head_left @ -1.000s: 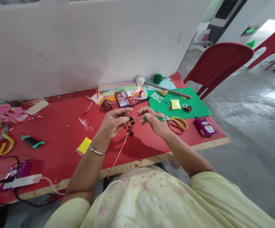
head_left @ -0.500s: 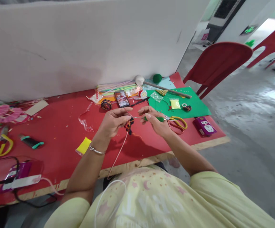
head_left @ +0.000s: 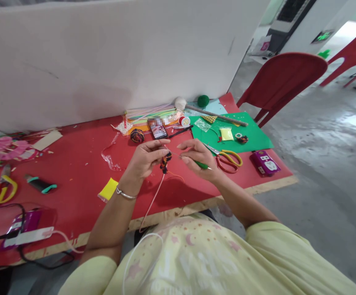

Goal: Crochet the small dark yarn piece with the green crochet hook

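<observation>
Between the thumb and fingers of my left hand (head_left: 148, 157) is a small dark crochet piece (head_left: 164, 162) with orange and red yarn in it. A loose orange strand trails from its lower end. My right hand (head_left: 198, 157) is closed on a crochet hook (head_left: 201, 165) with a green handle, its thin metal shaft pointing left toward the piece. Whether the hook's tip sits in a stitch is too small to tell. Behind my left hand a ball of multicoloured yarn (head_left: 137, 135) rests on the red tabletop (head_left: 82, 164).
Scissors (head_left: 228, 159) lie just right of my right hand, near a purple socket block (head_left: 264, 163). A phone (head_left: 157, 128) and a thread spool (head_left: 184, 121) are behind my hands. A yellow packet (head_left: 108, 189) lies by my left forearm. A red chair (head_left: 284, 84) stands at right.
My right hand has turned, so the hook's handle now slants down to the right instead of lying nearly level. The crochet piece looks narrower, turned slightly in my left fingers.
</observation>
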A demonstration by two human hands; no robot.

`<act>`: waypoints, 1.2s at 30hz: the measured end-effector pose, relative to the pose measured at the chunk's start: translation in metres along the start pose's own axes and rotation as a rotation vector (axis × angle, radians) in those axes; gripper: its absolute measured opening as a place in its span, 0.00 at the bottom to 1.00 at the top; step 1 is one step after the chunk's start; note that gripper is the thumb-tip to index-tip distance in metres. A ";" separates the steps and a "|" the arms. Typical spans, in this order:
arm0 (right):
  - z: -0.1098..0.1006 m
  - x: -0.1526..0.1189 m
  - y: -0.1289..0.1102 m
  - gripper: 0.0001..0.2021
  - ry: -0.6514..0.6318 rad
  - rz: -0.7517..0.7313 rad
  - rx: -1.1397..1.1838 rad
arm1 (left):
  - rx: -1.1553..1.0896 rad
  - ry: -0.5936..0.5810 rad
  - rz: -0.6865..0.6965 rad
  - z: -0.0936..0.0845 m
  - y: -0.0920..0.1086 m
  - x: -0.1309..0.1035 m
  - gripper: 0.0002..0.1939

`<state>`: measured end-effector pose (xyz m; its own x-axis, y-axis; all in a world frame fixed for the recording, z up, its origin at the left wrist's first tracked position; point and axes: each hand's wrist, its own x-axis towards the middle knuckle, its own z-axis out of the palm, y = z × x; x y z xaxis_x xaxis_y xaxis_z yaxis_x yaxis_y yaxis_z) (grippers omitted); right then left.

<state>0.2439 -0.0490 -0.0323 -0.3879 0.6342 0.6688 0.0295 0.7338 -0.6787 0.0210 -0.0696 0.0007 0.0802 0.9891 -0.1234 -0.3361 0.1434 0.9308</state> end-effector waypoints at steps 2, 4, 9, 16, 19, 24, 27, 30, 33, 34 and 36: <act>0.006 0.002 0.001 0.13 0.055 0.201 0.232 | -0.036 -0.017 -0.014 0.000 0.000 0.000 0.21; 0.014 0.004 0.003 0.16 0.099 0.449 0.513 | -0.069 -0.033 -0.018 0.001 -0.001 0.000 0.22; 0.031 0.005 0.008 0.20 0.111 0.715 0.806 | -0.034 -0.039 0.008 0.002 -0.007 -0.001 0.25; 0.047 0.001 0.007 0.22 0.196 0.440 0.368 | 0.300 0.123 0.287 0.007 -0.018 -0.001 0.26; 0.056 0.001 0.005 0.22 0.276 0.365 0.231 | 0.373 0.218 0.378 0.012 -0.028 -0.002 0.27; 0.079 -0.003 0.007 0.22 0.490 0.353 0.237 | 0.160 0.306 0.348 0.021 -0.040 -0.002 0.25; 0.086 -0.007 0.012 0.26 0.464 0.404 0.321 | -0.087 0.235 0.184 0.018 -0.033 0.000 0.24; 0.078 -0.008 0.015 0.28 0.294 0.418 0.405 | -0.177 0.111 0.012 0.006 -0.018 -0.002 0.24; 0.061 -0.007 0.018 0.28 0.160 0.327 0.339 | -0.161 0.049 -0.070 -0.005 -0.005 -0.007 0.25; 0.054 -0.006 0.018 0.28 0.130 0.283 0.292 | -0.157 0.038 -0.086 -0.008 -0.003 -0.008 0.26; 0.044 -0.003 0.018 0.28 0.081 0.208 0.208 | -0.159 0.013 -0.121 -0.011 -0.001 -0.010 0.26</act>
<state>0.2054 -0.0484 -0.0600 -0.3187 0.7890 0.5253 -0.0915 0.5260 -0.8455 0.0103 -0.0796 -0.0024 0.1172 0.9644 -0.2369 -0.4689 0.2640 0.8429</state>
